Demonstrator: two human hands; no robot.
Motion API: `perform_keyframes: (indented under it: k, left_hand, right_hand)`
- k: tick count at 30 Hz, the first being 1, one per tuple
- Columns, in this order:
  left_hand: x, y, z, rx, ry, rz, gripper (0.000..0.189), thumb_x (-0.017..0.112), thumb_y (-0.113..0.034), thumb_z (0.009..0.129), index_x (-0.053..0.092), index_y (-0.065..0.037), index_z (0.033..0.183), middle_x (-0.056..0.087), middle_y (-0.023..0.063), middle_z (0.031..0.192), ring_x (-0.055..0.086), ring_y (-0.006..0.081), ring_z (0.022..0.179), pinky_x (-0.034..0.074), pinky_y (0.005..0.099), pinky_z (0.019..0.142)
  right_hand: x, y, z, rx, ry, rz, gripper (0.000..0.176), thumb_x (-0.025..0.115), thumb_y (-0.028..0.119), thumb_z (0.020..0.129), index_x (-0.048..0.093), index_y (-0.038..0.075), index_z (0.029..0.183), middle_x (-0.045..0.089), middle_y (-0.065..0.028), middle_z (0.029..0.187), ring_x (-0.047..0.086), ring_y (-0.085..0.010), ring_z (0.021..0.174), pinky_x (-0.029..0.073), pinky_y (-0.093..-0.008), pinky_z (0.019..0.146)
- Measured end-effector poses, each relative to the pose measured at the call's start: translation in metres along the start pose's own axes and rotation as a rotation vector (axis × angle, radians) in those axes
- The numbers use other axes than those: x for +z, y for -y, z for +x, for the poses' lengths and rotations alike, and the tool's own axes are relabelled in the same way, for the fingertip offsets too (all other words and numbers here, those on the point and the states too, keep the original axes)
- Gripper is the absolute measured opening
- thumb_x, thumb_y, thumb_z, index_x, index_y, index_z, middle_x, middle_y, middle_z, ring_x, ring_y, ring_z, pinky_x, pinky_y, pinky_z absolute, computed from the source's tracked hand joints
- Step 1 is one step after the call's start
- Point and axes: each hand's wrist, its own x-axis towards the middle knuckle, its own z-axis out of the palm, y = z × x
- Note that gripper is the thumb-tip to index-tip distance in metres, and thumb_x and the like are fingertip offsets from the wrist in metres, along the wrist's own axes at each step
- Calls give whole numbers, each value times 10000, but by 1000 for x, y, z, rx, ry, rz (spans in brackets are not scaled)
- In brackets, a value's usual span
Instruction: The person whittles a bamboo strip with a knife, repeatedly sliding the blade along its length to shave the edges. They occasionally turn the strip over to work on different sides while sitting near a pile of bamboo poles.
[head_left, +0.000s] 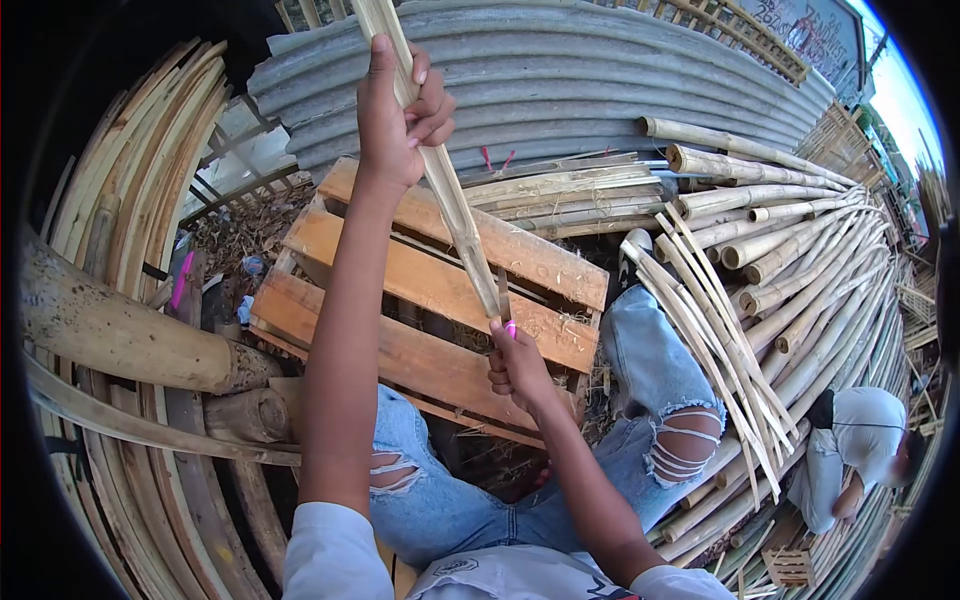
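A long split bamboo strip (pixel 455 215) slants from the top of the view down to the wooden slatted crate between my knees. High up on it, my left hand (pixel 405 120) is wrapped round the strip, thumb stretched along its edge. Close to the strip's lower end, my right hand (pixel 518 368) is closed round the pink handle of a knife (pixel 504 292). The narrow blade points upward, right beside the strip's end. Pale shavings lie on the orange-brown slats of the crate (pixel 420 275) underneath.
Thick bamboo poles (pixel 740 165) and loose split strips (pixel 725 330) are piled on the right. More split bamboo (pixel 150 150) leans at the left, near a thick pole (pixel 140 320). Corrugated sheeting (pixel 560 80) stands behind. Another person (pixel 865 435) bends over at the lower right.
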Motion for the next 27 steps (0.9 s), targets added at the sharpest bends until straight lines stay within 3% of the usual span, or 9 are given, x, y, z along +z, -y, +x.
perform_keyframes:
  k: [4,6,8,9,12,14,16,24,27]
  left_hand:
    - [2,2,-13,-7,-15,4,502,328,-602,948,400,-134,782,205,-59,487,151,38,375,131,194,349]
    - [10,-1,-17,31,49,16,506,325,-602,950,399,-131,779,209,-56,484,158,40,373,136,198,348]
    - [17,-4,-21,69,52,57,516,328,-612,944,398,-128,777,210,-54,482,166,40,375,133,199,350]
    - [18,-5,-21,63,49,52,522,332,-618,940,399,-127,776,212,-53,482,164,39,376,132,198,352]
    - [21,-3,-27,31,26,47,532,345,-630,930,405,-124,777,220,-54,483,152,38,376,129,198,353]
    - [24,-3,-27,51,38,51,529,347,-626,932,408,-124,778,222,-55,483,150,38,374,127,199,352]
    - [25,-4,-25,75,48,80,531,344,-631,929,407,-126,779,215,-54,484,155,39,375,125,199,351]
    - [14,-2,-19,27,63,11,509,307,-598,954,403,-131,776,217,-54,477,160,37,365,127,199,343]
    - [11,-4,-18,19,47,8,508,319,-600,952,403,-131,776,217,-53,477,155,38,363,127,201,341]
  right_hand:
    - [23,28,-4,-194,78,4,459,336,570,969,328,150,782,232,42,534,184,-55,407,130,-239,373]
    - [17,-1,5,-205,11,32,442,352,538,977,333,147,772,225,45,531,180,-60,403,127,-245,366]
    - [-13,-46,37,-300,-256,-314,425,346,506,988,325,143,768,216,42,521,177,-64,393,128,-252,357]
    - [-13,-33,26,-99,-199,-179,415,342,477,996,310,135,762,216,38,513,179,-68,378,134,-257,350]
    - [18,-10,2,-152,-89,11,415,346,477,995,307,135,763,214,41,513,172,-67,369,130,-256,348]
    - [10,-24,7,-183,-112,-16,403,348,471,995,309,140,769,214,42,509,170,-66,364,125,-256,344]
    - [-10,-33,15,38,-91,31,381,345,456,999,315,147,776,215,40,510,172,-65,365,126,-255,338]
    - [-24,-36,12,101,-52,24,366,375,450,989,333,141,797,235,43,532,180,-66,378,130,-250,342]
    - [-43,-23,4,106,-127,-156,390,398,456,980,350,130,770,255,40,541,202,-67,395,153,-247,362]
